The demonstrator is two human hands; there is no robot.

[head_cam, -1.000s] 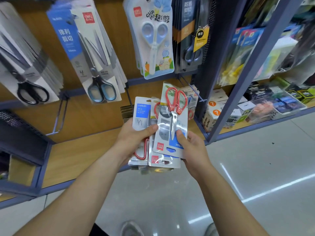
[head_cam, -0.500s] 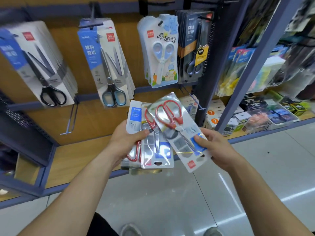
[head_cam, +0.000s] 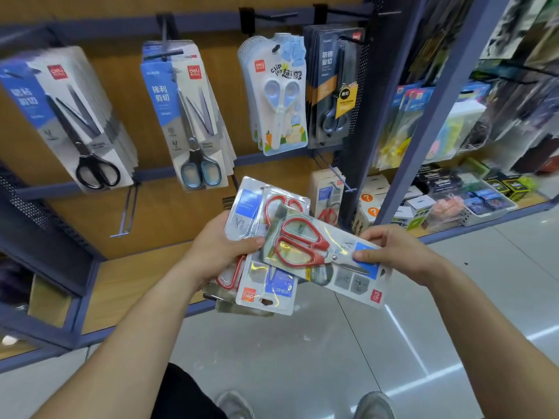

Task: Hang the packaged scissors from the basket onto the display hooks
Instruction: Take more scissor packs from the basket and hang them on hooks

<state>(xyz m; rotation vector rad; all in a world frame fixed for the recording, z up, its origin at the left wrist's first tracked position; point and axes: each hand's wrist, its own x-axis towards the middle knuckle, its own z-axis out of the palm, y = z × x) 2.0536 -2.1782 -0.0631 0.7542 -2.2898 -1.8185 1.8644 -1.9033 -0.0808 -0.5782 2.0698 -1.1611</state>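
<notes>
My left hand grips a stack of packaged red-handled scissors, thumb laid across the front of the stack. My right hand pinches one packaged red-handled scissors by its blue end and holds it lying nearly sideways over the stack, handles to the left. A hook with matching red scissors packs sticks out of the lower board at the right. An empty hook hangs on the lower rail at the left. No basket is in view.
The upper rail carries black-handled scissors, blue-handled scissors, children's scissors and dark packs. A blue shelf post divides off shelves of small boxes at the right. Grey floor and my shoes lie below.
My right hand has pulled the top pack off the stack and turned it from upright to nearly sideways, moving right. The view has tilted upward, showing more of the top rail.
</notes>
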